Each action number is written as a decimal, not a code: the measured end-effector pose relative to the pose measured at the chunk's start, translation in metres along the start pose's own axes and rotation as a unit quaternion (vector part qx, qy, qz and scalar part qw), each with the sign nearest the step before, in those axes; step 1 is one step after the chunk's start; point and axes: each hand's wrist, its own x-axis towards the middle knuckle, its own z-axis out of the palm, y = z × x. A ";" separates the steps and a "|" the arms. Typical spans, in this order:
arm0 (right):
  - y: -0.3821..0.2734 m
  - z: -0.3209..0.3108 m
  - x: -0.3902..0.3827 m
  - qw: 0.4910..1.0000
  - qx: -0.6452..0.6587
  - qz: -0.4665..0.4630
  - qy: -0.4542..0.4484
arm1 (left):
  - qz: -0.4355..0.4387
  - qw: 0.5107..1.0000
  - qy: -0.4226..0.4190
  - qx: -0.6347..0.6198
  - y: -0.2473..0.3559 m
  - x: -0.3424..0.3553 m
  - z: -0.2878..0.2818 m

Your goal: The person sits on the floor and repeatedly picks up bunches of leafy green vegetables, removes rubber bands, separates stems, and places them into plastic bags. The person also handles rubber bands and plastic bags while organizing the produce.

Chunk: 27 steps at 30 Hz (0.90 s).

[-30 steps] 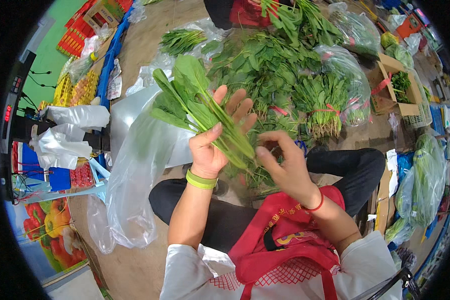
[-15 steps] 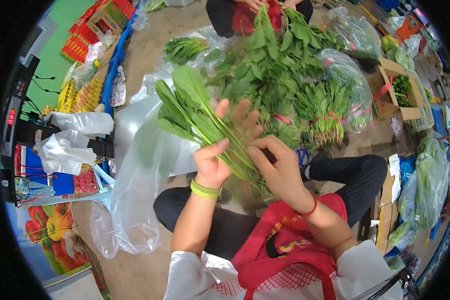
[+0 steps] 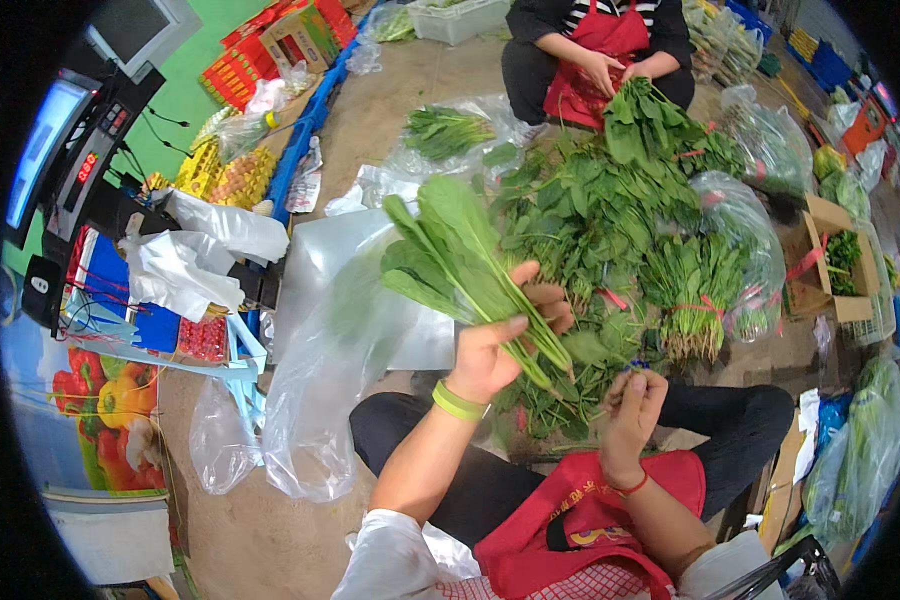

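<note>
The bunch (image 3: 475, 265) was in the left hand (image 3: 485, 360), raised in front of the person, near and left of the pile (image 3: 570, 215) of loose greens. That hand's grip was wrapped loosely about the stems, thumb across the front and fingers behind, with the leaves fanning out to the far left and the stem ends pointing near and right. The right hand (image 3: 630, 415) was apart from the bunch, fingers bent in towards the thumb; whether it pinched anything could not be told. The bunch looked light, its broad leaves limp and easily bruised, its stems firmer but likely to snap or slide if squeezed hard. The lower stems seemed the best place to take hold, gathered together with gentle pressure. A tied bundle (image 3: 698, 285) stood right of the pile; a clear bag (image 3: 315, 430) lay to the left.
</note>
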 end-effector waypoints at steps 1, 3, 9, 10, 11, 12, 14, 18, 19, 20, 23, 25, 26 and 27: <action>0.005 -0.014 0.001 0.999 -0.043 0.005 -0.016 | -0.010 1.000 -0.017 0.008 0.000 0.002 -0.003; 0.033 -0.060 0.006 0.978 -0.155 0.069 -0.119 | -0.031 0.998 -0.021 0.044 -0.004 0.005 0.000; 0.017 -0.066 0.034 0.795 -0.470 -0.007 -0.382 | -0.054 0.974 -0.007 0.221 -0.005 -0.002 0.011; 0.007 -0.051 0.047 0.834 -0.418 0.021 -0.358 | -0.054 0.954 0.033 0.292 -0.009 -0.003 0.011; -0.015 -0.028 0.050 0.877 -0.328 0.047 -0.348 | -0.055 0.929 0.073 0.358 -0.014 -0.005 0.010; -0.034 -0.001 0.050 0.911 -0.234 0.071 -0.333 | -0.057 0.898 0.111 0.422 -0.018 -0.008 0.009; -0.040 0.034 0.050 0.921 -0.149 0.053 -0.356 | -0.058 0.738 0.155 0.655 -0.027 -0.007 -0.015; -0.017 0.073 0.063 0.950 -0.090 0.091 -0.285 | 0.012 0.581 0.132 0.803 -0.041 -0.009 -0.004; -0.014 0.074 0.070 0.949 -0.078 0.133 -0.274 | -0.001 0.579 0.132 0.805 -0.043 -0.009 0.003; -0.010 0.069 0.076 0.953 -0.050 0.139 -0.263 | -0.013 0.576 0.133 0.807 -0.045 -0.008 0.009; -0.003 0.057 0.087 0.957 0.022 0.146 -0.251 | -0.033 0.603 0.118 0.788 -0.046 -0.006 0.023; -0.008 0.053 0.090 0.953 0.078 0.167 -0.242 | -0.021 0.660 0.113 0.743 -0.047 -0.007 0.020; -0.013 0.052 0.092 0.949 0.107 0.177 -0.239 | -0.013 0.686 0.112 0.719 -0.047 -0.008 0.019; -0.017 0.048 0.093 0.945 0.104 0.199 -0.238 | -0.007 0.700 0.100 0.707 -0.046 -0.009 0.019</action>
